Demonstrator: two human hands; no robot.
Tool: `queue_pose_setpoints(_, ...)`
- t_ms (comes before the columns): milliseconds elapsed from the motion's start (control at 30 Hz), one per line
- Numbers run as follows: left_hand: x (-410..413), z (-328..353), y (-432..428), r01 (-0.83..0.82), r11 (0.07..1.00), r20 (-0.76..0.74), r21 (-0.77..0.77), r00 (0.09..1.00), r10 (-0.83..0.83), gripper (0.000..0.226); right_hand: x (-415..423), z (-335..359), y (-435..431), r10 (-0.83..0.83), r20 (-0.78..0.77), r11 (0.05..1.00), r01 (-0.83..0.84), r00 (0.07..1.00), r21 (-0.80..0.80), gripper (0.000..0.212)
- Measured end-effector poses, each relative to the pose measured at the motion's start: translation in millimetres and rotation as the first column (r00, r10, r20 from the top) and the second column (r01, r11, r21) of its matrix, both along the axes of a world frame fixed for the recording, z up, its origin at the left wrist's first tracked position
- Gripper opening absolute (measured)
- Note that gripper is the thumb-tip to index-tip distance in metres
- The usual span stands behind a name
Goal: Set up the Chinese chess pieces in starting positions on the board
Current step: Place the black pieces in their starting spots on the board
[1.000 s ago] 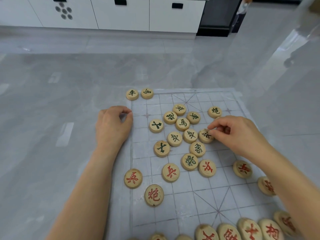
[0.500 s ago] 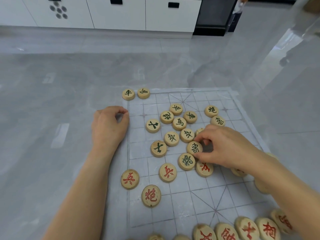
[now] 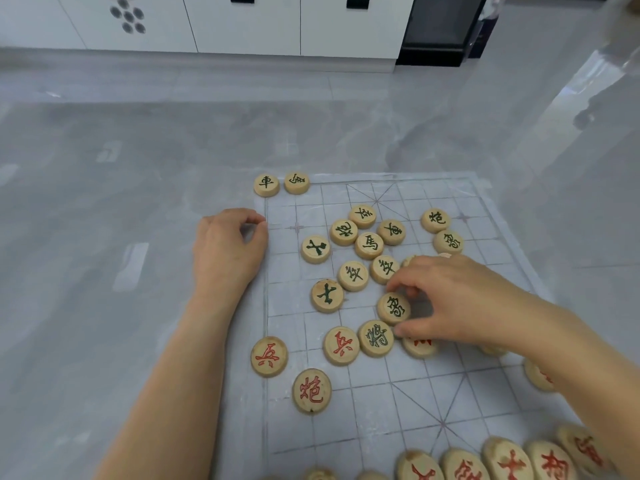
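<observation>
Item: green-lettered piece (image 3: 393,309), a wooden disc, mid-board (image 3: 398,393). Likely light, rigid and smooth, so take it by opposite sides of the rim. Your right hand (image 3: 460,303) grip pinches its edge between thumb and forefinger. Your left hand (image 3: 227,247) rests curled, nothing seen in it, at the board's left edge.

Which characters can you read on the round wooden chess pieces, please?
"車": round wooden dark-inked piece, far-left corner.
"馬": dark-inked piece, mid-cluster.
"炮": red-inked piece, near left.
"兵": two red-inked pieces.
"士": two dark-inked pieces.
Unreadable, turned or covered: the rotated piece the right hand pinches, and the rest.
</observation>
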State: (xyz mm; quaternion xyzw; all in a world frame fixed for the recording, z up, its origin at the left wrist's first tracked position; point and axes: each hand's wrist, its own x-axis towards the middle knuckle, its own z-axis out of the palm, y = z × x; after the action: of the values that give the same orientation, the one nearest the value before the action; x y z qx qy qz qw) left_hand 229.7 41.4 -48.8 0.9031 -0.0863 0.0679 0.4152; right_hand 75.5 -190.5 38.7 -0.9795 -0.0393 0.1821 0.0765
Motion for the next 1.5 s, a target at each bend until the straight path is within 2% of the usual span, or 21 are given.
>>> queue_pose_setpoints(133, 0, 0, 1, 0.004, 1.000, -0.011, -0.003, 1.000, -0.004, 0.015, 4, -2, 13, 0.114, 0.075, 0.981, -0.101, 0.991, -0.165, 0.034)
queue_pose_setpoints(200, 0, 1, 0, 0.003, 1.000, -0.018, -0.012, 1.000, -0.003, 0.015, 8, 6, 17, 0.123, 0.080, 0.981, -0.109, 0.989, -0.158, 0.028)
queue_pose_setpoints(267, -1, 2, 0, 0.000, 1.000, -0.022, -0.019, 1.000, -0.001, 0.015, 23, 20, 16, -0.029, 0.154, 1.000, 0.029, 0.988, 0.008, 0.024)
queue_pose_setpoints(333, -2, 4, -1, -0.002, 1.000, -0.018, -0.013, 1.000, 0.002, 0.014, 50, 22, 10, -0.236, 0.274, 0.959, 0.178, 0.932, 0.218, 0.024)
queue_pose_setpoints(367, -3, 4, -2, -0.003, 1.000, -0.013, -0.009, 1.000, 0.003, 0.014, 67, 18, 8, -0.306, 0.311, 0.936, 0.226, 0.900, 0.269, 0.026)
queue_pose_setpoints(533, -4, 6, -3, -0.006, 1.000, -0.022, -0.002, 1.000, 0.006, 0.014, 141, -19, 20, -0.380, 0.378, 0.924, 0.331, 0.844, 0.190, 0.031)
queue_pose_setpoints(667, -4, 6, -3, -0.005, 1.000, -0.024, 0.001, 1.000, 0.005, 0.013, 169, -36, 20, -0.418, 0.422, 0.908, 0.374, 0.805, 0.186, 0.030)
queue_pose_setpoints(900, -3, 4, -3, 0.002, 1.000, 0.001, 0.008, 1.000, -0.002, 0.014, 172, -55, 21, -0.410, 0.432, 0.911, 0.337, 0.804, 0.236, 0.042)
queue_pose_setpoints(1033, -3, 5, -3, 0.000, 1.000, 0.001, 0.023, 1.000, 0.000, 0.014, 157, -42, 18, -0.411, 0.404, 0.910, 0.340, 0.817, 0.236, 0.042)
queue_pose_setpoints(1133, -4, 6, -4, -0.009, 0.999, -0.006, 0.034, 1.000, 0.009, 0.015, 128, -23, 15, -0.414, 0.378, 0.897, 0.301, 0.828, 0.323, 0.048)
queue_pose_setpoints(1233, -3, 5, -3, -0.004, 1.000, 0.001, 0.021, 1.000, 0.004, 0.015, 88, -3, 20, -0.296, 0.278, 0.919, 0.193, 0.914, 0.344, 0.041)
queue_pose_setpoints(1300, -3, 6, -3, -0.001, 1.000, -0.005, 0.024, 1.000, 0.001, 0.014, 66, 3, 26, -0.139, 0.180, 0.960, 0.088, 0.974, 0.265, 0.037)
queue_pose_setpoints(1367, -4, 8, -3, -0.006, 0.999, -0.009, 0.037, 1.000, 0.006, 0.014, 51, 3, 32, -0.032, 0.112, 0.979, 0.009, 0.993, 0.203, 0.041)
queue_pose_setpoints(1433, -5, 9, -4, -0.014, 0.998, -0.017, 0.053, 1.000, 0.015, 0.014, 44, -4, 39, -0.016, 0.114, 0.983, -0.005, 0.993, 0.184, 0.048)
queue_pose_setpoints(1500, -5, 9, -4, -0.012, 0.999, -0.021, 0.047, 1.000, 0.013, 0.014, 44, -12, 45, -0.043, 0.227, 0.984, 0.001, 0.973, 0.180, 0.046)
